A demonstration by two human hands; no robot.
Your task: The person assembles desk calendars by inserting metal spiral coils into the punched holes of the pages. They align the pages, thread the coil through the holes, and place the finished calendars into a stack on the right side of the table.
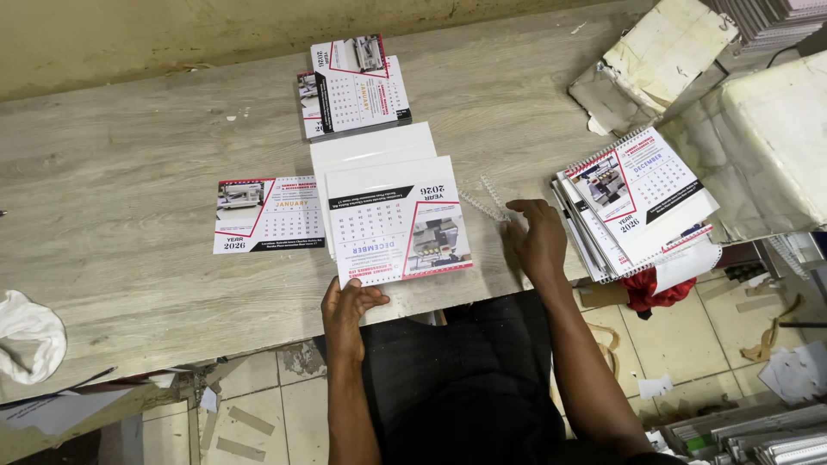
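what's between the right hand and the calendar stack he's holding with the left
In the head view, a clear plastic binding coil lies on the table between the right hand and the calendar stack; the left hand grips the stack's near corner.

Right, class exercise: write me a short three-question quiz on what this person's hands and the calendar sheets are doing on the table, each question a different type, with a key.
1. True or false: the left hand grips the near corner of the calendar stack in front of the person.
2. What does the right hand rest beside? A) a pair of scissors B) a clear plastic binding comb C) a stapler
3. Fill in: the single calendar sheet lies to the ___ of the stack.

Key
1. True
2. B
3. left
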